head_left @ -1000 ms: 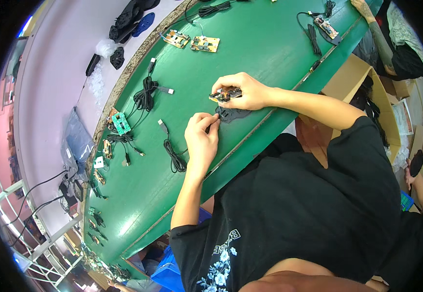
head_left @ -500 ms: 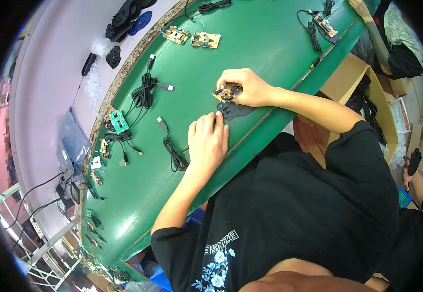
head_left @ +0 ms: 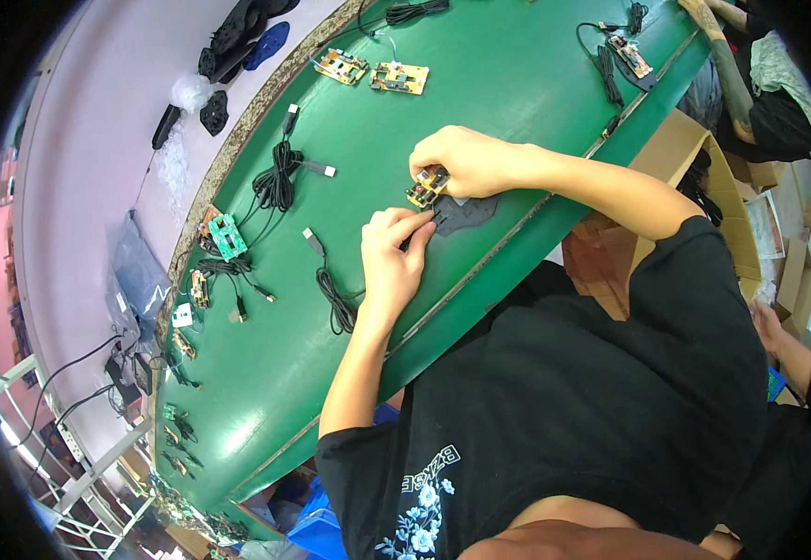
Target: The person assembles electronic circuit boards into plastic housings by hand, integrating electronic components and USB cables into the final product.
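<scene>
My right hand [head_left: 466, 166] grips a small yellow-brown circuit board [head_left: 427, 188] with black parts on it, tilted above the green table. Under that hand lies a flat black plastic base [head_left: 469, 216]. Close to the base's left edge, my left hand [head_left: 393, 257] has thumb and index finger pinched together just below the board. What sits between those fingertips is too small to make out. A coiled black cable [head_left: 336, 303] with a plug lies left of my left wrist, its end running toward that wrist.
Two yellow circuit boards [head_left: 398, 77] lie at the far side of the green table [head_left: 349, 168]. A bundled black cable [head_left: 277, 182] and a green board [head_left: 227, 237] rest to the left. Open cardboard boxes [head_left: 671, 149] stand at the right; a co-worker's arm [head_left: 727, 79] reaches in there.
My right hand has turned the board to a steeper tilt and shifted it slightly left. My left fingers, flatter before, have bent into a pinch beside it.
</scene>
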A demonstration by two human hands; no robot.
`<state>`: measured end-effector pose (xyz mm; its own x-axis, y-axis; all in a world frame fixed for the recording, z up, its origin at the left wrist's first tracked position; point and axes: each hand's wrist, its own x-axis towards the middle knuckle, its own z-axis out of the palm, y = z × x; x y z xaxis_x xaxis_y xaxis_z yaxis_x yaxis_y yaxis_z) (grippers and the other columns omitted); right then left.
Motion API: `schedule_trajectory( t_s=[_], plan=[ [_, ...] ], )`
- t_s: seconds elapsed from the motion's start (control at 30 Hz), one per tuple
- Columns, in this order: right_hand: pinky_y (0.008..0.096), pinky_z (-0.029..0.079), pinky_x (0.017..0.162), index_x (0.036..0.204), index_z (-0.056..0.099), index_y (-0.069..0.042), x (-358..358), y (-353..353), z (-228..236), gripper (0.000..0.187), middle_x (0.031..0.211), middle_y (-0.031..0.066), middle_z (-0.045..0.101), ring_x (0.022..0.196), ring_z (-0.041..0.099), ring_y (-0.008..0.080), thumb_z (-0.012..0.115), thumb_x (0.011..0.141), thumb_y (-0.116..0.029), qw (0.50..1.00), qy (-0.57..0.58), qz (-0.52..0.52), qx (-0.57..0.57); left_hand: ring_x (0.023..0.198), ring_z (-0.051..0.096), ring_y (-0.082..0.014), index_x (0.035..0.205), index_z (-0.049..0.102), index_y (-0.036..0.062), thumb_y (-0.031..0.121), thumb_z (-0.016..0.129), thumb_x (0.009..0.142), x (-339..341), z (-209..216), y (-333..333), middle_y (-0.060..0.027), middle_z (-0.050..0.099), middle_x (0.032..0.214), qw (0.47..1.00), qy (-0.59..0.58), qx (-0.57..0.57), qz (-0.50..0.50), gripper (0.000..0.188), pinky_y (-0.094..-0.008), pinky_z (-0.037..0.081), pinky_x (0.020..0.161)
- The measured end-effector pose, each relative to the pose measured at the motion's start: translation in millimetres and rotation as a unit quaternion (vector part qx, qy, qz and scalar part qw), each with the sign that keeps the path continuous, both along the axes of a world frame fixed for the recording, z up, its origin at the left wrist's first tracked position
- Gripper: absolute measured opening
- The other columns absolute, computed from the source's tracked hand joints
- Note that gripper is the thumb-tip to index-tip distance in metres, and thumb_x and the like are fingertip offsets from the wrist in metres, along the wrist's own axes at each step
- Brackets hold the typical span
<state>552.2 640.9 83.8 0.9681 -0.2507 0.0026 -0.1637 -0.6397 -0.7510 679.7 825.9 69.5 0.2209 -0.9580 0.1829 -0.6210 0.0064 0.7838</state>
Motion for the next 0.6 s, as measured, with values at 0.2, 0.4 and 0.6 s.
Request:
schedule_trajectory(
  t_s=[0.2,0.4,0.6],
  plan=[
    [0.0427,0.049,0.072,0.094,0.063,0.000,-8.8,-1.2,-7.3,0.029,0.086,0.0152,0.065,0.082,0.063,0.0357,0.066,0.067,0.009,0.997,-0.073,-0.004,0.027,0.087,0.063,-0.0242,0.101,0.077,0.0038,0.004,0.076,0.082,-1.1,7.4,-6.1,-0.0086,0.069,0.090,0.995,0.076,0.061,0.023,0.019,-0.0353,0.048,0.080],
    [0.0473,0.049,0.069,0.090,0.063,-0.005,8.3,5.0,-6.4,0.023,0.083,0.0111,0.064,0.086,0.064,0.0346,0.071,0.070,0.001,0.998,-0.032,0.011,-0.057,0.081,0.058,-0.0269,0.100,0.076,0.0053,0.005,0.074,0.082,3.6,12.0,-7.4,-0.0069,0.064,0.084,0.997,-0.025,0.038,-0.055,0.018,-0.0394,0.044,0.073],
    [0.0445,0.049,0.068,0.105,0.060,-0.005,8.0,2.0,7.9,0.034,0.082,0.0116,0.063,0.081,0.064,0.0328,0.072,0.073,-0.006,0.999,0.034,0.002,-0.041,0.089,0.058,-0.0268,0.108,0.073,0.0054,0.006,0.073,0.083,2.4,8.8,-6.4,-0.0079,0.063,0.094,0.997,-0.043,0.034,-0.046,0.025,-0.0385,0.041,0.076]
  ],
)
